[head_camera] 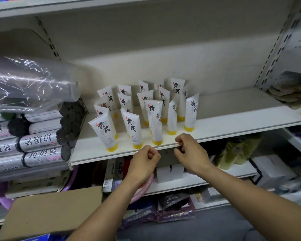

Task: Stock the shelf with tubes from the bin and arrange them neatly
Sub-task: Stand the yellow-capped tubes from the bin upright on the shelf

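The white yellow-capped tubes (pixel 109 131) are stood cap-down in loose, leaning rows on the shelf (pixel 233 122). The left hand (pixel 145 160) and right hand (pixel 189 150) are curled closed at its front edge, apparently empty. A careless nudge could topple the front row.

Tubes (pixel 144 110) are standing cap-down in rough rows on the shelf (pixel 224 122), rolls (pixel 36 141) stacked to their left, a cardboard box (pixel 52 211) sitting below front-left, both hands (pixel 144 159) (pixel 189 150) hovering at the shelf's front edge.
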